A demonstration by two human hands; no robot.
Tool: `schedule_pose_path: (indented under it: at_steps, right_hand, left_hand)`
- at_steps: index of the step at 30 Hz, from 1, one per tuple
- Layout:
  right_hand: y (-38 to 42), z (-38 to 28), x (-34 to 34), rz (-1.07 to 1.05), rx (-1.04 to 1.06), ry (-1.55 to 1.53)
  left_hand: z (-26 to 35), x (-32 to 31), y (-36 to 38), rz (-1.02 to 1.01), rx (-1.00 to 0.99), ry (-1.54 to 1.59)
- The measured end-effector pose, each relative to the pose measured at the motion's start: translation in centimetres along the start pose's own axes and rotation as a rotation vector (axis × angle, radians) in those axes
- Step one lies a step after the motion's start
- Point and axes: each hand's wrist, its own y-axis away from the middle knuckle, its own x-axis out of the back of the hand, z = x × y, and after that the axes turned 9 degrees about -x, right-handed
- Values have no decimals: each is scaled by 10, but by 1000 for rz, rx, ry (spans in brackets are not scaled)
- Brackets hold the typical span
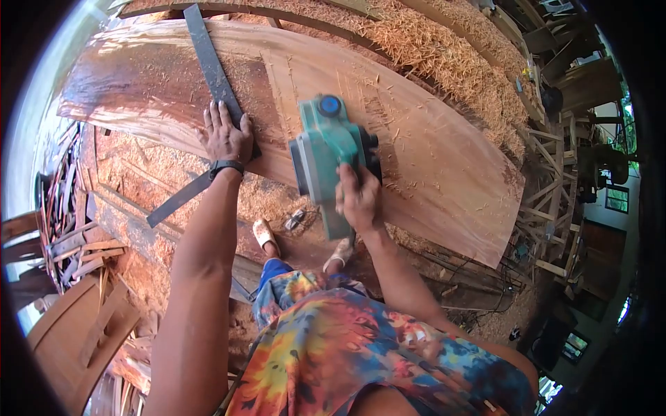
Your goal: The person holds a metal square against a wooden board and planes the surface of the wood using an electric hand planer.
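A wide wooden slab (444,166) lies across the view, dark and rough at the left, paler and planed on the right. My right hand (359,197) is wrapped round the handle of a green electric planer (329,149) with a blue knob, which is over the slab's middle and slightly blurred. My left hand (225,135), with a dark wrist strap, rests with fingers stretched out against a dark metal carpenter's square (207,55). One arm of the square crosses the slab; the other juts past its near edge. The hand and wrist partly hide its corner.
Wood shavings (444,59) are heaped beyond the slab and scattered beneath it. Scrap wood (87,253) is piled at the left, above a curved wooden piece (76,333). Cables (503,291) trail at the lower right, near a wooden frame (555,180). My shoes (266,236) are below.
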Motion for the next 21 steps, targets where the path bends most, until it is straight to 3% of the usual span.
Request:
schedule_pose_path:
  at_steps: [3, 8, 10, 11, 15, 21]
  right_hand:
    - [-66, -21, -18, 41, -18, 71]
    - [-209, -68, -56, 17, 236, 29]
    - [-247, -94, -64, 9, 96, 89]
    - [-256, -106, -68, -23, 132, 23]
    - [-268, -112, -73, -21, 152, -23]
    - [-159, -61, -39, -102, 125, -61]
  left_hand:
    - [-1, 2, -1, -13, 0, -5]
    - [-1, 0, -1, -23, 13, -2]
    - [0, 5, -1, -25, 10, 30]
    - [1, 6, -2, -27, 16, 39]
    - [0, 7, -2, -41, 25, 37]
    - [-1, 2, -2, -21, 18, 1]
